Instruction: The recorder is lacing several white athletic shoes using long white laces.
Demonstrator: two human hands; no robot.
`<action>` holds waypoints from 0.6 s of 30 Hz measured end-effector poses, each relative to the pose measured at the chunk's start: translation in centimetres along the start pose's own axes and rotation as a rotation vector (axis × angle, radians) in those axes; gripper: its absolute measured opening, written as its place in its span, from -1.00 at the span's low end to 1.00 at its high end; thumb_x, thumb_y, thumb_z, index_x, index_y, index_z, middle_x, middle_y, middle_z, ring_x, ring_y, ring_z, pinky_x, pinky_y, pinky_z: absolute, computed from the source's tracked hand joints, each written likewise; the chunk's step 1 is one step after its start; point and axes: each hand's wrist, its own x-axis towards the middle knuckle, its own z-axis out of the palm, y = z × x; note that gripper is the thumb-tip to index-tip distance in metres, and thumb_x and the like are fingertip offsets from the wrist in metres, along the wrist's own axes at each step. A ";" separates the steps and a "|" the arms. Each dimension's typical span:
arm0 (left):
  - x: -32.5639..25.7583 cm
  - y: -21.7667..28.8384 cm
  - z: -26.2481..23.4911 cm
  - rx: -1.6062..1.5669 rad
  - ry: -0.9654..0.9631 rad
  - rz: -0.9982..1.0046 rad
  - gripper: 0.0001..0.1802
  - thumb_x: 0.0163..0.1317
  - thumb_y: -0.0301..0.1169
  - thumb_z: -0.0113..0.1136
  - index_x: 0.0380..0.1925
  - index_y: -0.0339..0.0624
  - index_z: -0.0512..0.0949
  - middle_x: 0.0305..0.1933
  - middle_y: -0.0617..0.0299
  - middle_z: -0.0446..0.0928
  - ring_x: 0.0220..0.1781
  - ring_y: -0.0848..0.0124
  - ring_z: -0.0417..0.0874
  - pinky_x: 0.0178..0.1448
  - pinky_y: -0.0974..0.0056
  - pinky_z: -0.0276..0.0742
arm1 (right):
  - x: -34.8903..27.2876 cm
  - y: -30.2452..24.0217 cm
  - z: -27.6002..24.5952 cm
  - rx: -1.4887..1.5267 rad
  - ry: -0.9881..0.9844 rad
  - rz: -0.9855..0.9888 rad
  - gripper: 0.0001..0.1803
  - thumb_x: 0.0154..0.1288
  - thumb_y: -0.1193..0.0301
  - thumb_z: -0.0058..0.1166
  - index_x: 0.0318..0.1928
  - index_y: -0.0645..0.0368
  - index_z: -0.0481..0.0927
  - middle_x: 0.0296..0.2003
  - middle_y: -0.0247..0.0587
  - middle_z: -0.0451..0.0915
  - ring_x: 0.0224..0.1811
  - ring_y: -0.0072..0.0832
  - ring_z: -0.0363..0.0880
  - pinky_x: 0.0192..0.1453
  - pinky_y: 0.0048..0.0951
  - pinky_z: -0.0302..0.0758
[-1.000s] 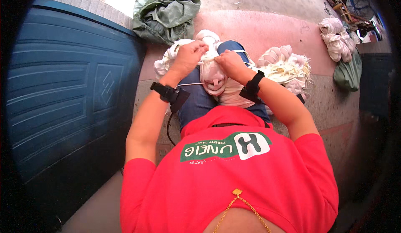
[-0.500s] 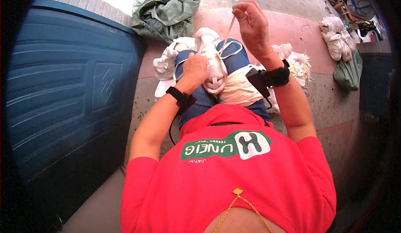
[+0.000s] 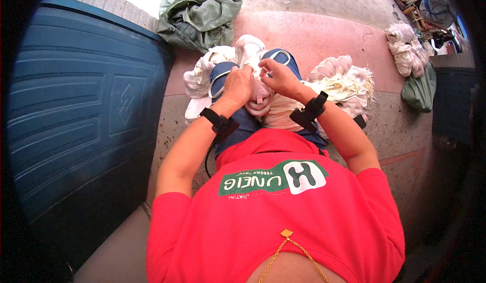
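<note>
A pale pink and white shoe lies on my lap between my knees, its toe pointing away and its heel towards me. My left hand is closed against the left side of its lacing. Over the opposite side my right hand is curled, thumb and forefinger together; what they hold is too small to make out. A whitish shoelace loops over my right knee beside the shoe. Across my right thigh rests a bundle of cream laces, partly behind my right wrist.
More pale shoes are heaped by my left knee, and others on the right with loose cream laces. A green sack stands ahead-left, beside a blue panelled door. Shoes sit above another green bag far right.
My right hand, raised with a stretched lace in its fingers, has come down and left to the shoe. My left hand stays at the lacing.
</note>
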 end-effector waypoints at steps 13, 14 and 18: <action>0.8 -0.2 1.0 -0.486 -0.054 -0.368 -0.69 -0.10 -0.50 0.09 -0.26 -0.30 0.43 -0.46 -0.01 0.51 -0.39 0.16 0.55 -0.28 0.20 0.45 | -0.2 0.3 0.7 -0.245 -0.008 0.054 -0.67 0.03 0.43 0.01 -0.12 0.11 0.35 -0.36 -0.05 0.53 -0.26 -0.14 0.51 -0.27 -0.23 0.42; 0.7 -0.4 1.1 -0.674 -0.033 -0.460 -0.69 -0.11 -0.52 0.13 -0.27 -0.29 0.44 -0.50 0.09 0.51 -0.44 0.30 0.55 -0.30 0.29 0.45 | 0.0 0.6 0.7 -0.246 -0.005 0.052 -0.67 0.03 0.43 0.01 -0.12 0.11 0.35 -0.36 -0.05 0.53 -0.26 -0.14 0.51 -0.27 -0.23 0.42; 0.5 -1.3 1.2 -0.825 -0.044 -0.470 -0.70 -0.09 -0.53 0.13 -0.26 -0.28 0.45 -0.49 0.16 0.50 -0.47 0.39 0.51 -0.32 0.37 0.43 | 0.8 1.2 0.6 -0.125 -0.076 0.034 -0.68 0.01 0.45 0.01 -0.16 0.17 0.38 -0.41 -0.08 0.51 -0.32 -0.20 0.50 -0.28 -0.32 0.42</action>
